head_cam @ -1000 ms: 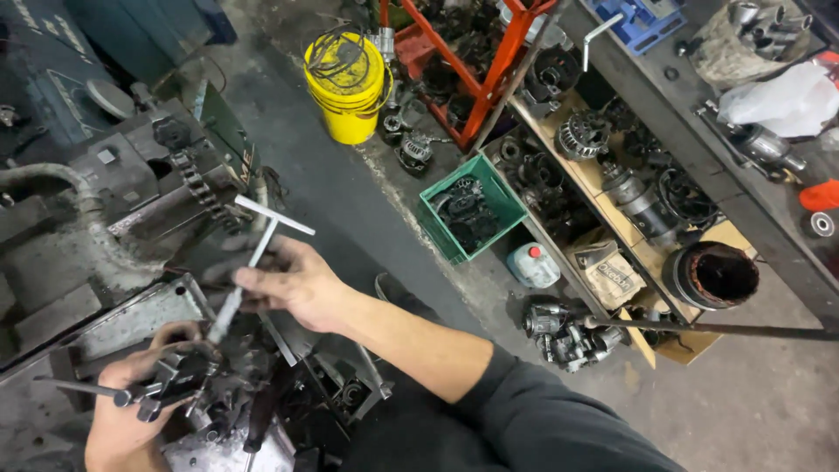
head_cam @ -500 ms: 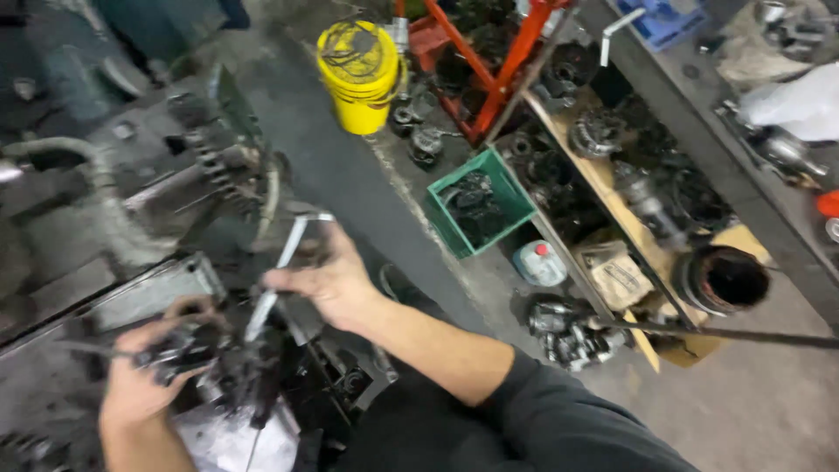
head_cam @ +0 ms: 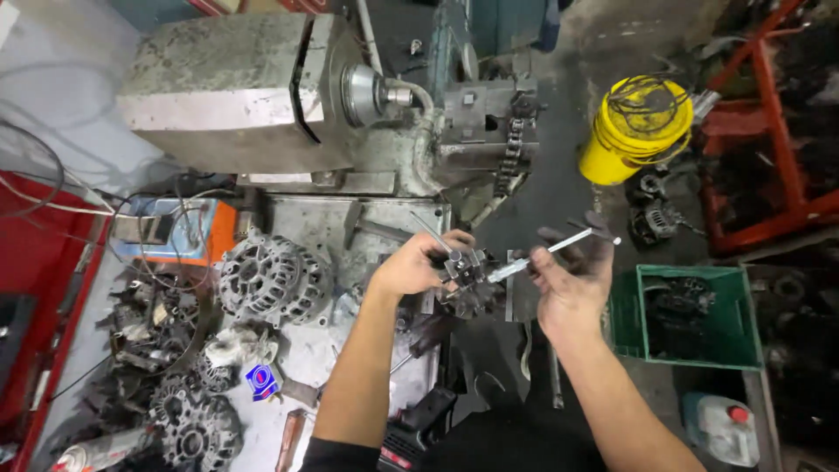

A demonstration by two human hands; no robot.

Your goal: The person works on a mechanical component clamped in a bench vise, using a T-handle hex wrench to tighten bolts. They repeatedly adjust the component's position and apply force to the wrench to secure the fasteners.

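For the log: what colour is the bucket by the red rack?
Yellow bucket, clearest in the head view.
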